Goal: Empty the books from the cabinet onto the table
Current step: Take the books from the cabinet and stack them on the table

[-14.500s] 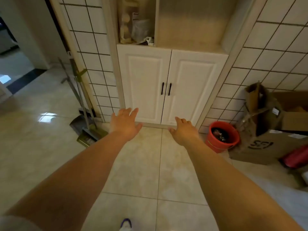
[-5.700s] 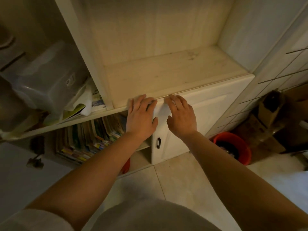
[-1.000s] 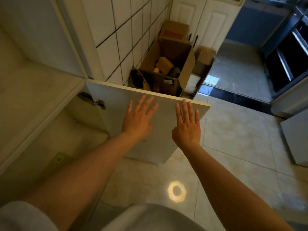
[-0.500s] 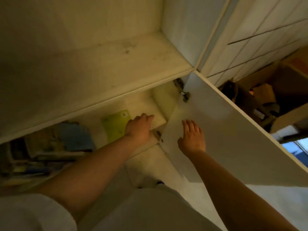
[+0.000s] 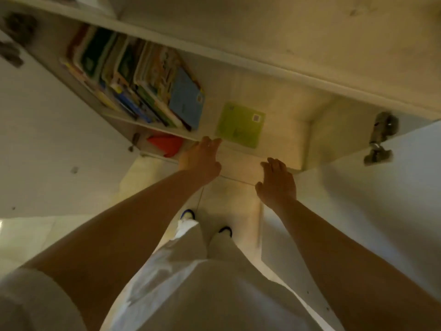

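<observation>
Both cabinet doors stand open, and I look steeply down into the cabinet. A row of colourful books [image 5: 133, 77] leans together at the left of the shelf [image 5: 279, 137], with a blue-covered book [image 5: 186, 101] outermost. A thin green book [image 5: 239, 125] lies flat on the shelf to their right. My left hand [image 5: 201, 157] reaches to the shelf's front edge, its fingertips just short of the green book's near corner, holding nothing. My right hand [image 5: 276, 182] hovers at the shelf edge further right, fingers apart and empty.
The open left door [image 5: 55, 149] and open right door [image 5: 370, 211] flank my arms, a metal hinge [image 5: 380, 137] on the right one. A red object [image 5: 165, 144] sits below the book shelf. My legs and shoes [image 5: 188, 215] stand on the tiled floor.
My view has tilted down and left, bringing the book row into sight. My right hand left the right door and came to the shelf edge. My left hand stays near the green book.
</observation>
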